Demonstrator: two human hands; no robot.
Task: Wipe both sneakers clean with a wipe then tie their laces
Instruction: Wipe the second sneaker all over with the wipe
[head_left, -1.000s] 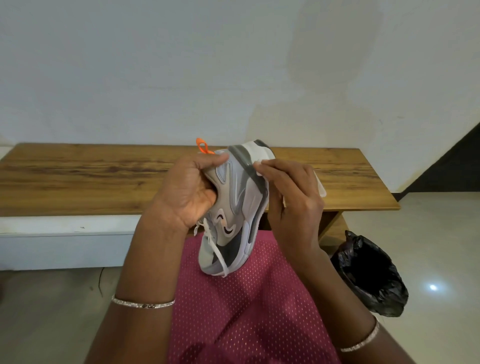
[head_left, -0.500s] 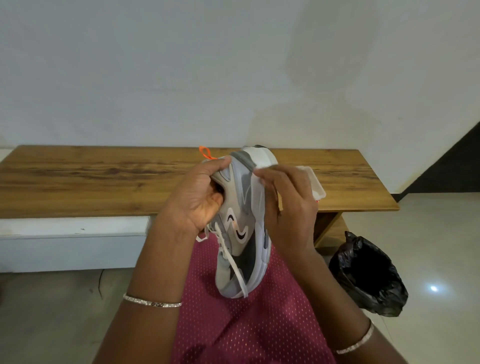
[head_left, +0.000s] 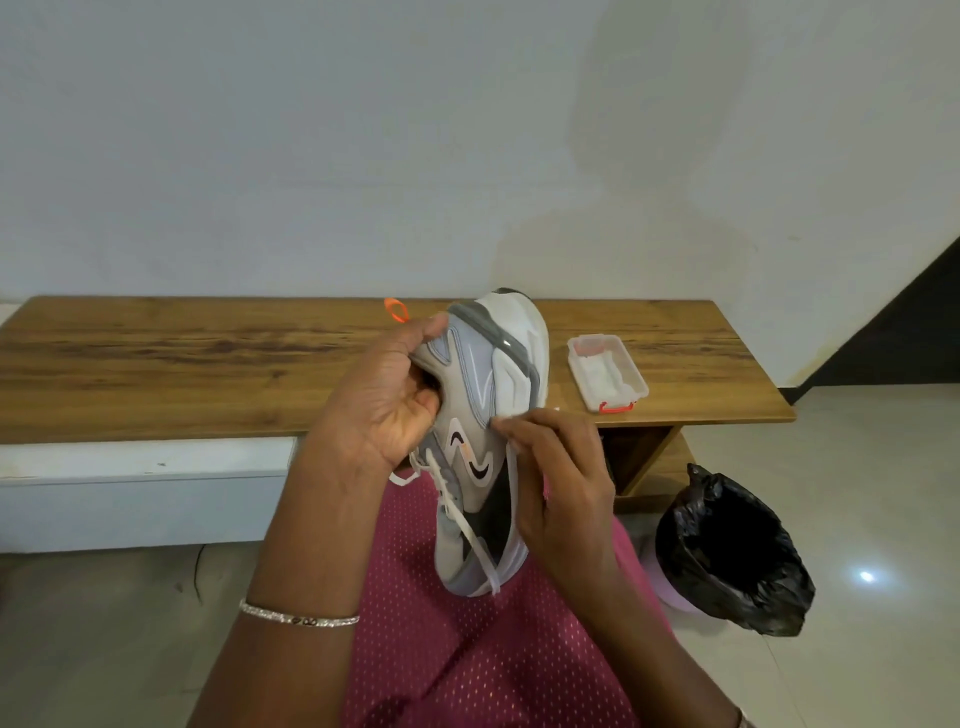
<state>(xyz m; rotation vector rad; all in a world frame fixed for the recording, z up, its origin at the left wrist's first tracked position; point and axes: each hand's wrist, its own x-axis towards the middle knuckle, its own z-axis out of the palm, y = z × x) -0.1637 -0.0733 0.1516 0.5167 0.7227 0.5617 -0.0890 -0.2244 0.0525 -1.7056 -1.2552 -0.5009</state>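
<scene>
A grey and white sneaker (head_left: 483, 395) with an orange heel loop stands heel-up, toe down on my lap. My left hand (head_left: 387, 400) grips it at the collar, thumb on the outside and fingers tucked inside the opening. My right hand (head_left: 558, 467) is curled against the sneaker's side at mid-length, pinching a white wipe (head_left: 506, 420) of which only a small edge shows at the fingertips. A loose white lace (head_left: 467, 530) hangs down the front of the sneaker. The second sneaker is out of view.
A clear plastic box of wipes (head_left: 607, 371) with orange clips sits on the wooden bench (head_left: 182, 364) to the right of the sneaker. A bin lined with a black bag (head_left: 727, 551) stands on the floor at my right.
My right hand has slid down the sneaker's side from the heel sole to mid-length, uncovering the wipes box behind it. The sneaker has dropped lower toward my lap.
</scene>
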